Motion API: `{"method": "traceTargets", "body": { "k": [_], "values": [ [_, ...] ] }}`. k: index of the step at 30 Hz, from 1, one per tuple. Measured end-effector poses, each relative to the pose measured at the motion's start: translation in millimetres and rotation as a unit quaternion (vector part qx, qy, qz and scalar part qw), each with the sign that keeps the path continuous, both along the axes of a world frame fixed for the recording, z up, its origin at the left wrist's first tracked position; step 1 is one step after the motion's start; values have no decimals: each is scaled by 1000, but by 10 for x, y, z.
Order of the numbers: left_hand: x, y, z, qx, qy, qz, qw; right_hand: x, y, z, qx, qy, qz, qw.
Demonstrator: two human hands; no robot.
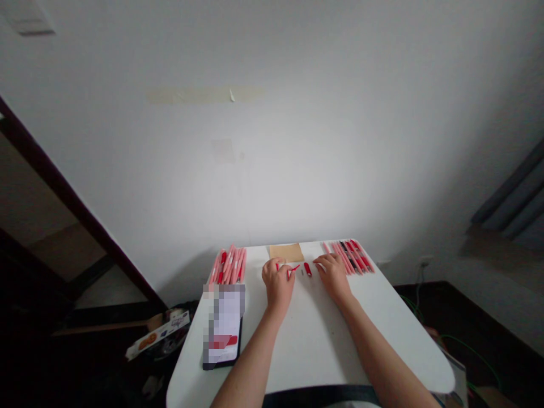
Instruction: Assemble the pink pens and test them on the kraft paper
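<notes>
My left hand [277, 281] rests on the white table [314, 334] with its fingers curled around a thin red pen part [293, 268] that sticks out to the right. My right hand [332, 273] lies beside it, fingers bent and touching the table next to a row of pink and red pens [351, 256]. A small red cap [307, 269] and a tiny dark piece [302, 272] lie between my two hands. Another bundle of pink pens [228, 264] sits at the table's far left.
A tan cardboard piece [286, 251] lies at the far edge against the white wall. A phone with a blurred screen [223, 328] rests on the left side of the table. A printed box [158, 334] lies on the dark floor at left; cables trail at right.
</notes>
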State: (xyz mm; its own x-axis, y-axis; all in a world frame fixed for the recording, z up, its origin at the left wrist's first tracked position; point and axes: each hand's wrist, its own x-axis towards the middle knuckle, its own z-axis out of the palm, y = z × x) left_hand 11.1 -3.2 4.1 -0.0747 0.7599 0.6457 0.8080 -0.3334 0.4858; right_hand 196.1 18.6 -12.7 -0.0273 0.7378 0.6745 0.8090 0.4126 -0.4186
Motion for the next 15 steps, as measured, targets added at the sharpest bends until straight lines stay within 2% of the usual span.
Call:
{"method": "traceTargets", "body": {
  "k": [6, 15],
  "values": [
    [-24, 21, -1, 7, -3, 2, 1000, -37, -15, 26, 8, 44, 45, 998],
    [4, -13, 33, 9, -11, -19, 1000, -121, -69, 51, -4, 38, 91, 995]
  ]
}}
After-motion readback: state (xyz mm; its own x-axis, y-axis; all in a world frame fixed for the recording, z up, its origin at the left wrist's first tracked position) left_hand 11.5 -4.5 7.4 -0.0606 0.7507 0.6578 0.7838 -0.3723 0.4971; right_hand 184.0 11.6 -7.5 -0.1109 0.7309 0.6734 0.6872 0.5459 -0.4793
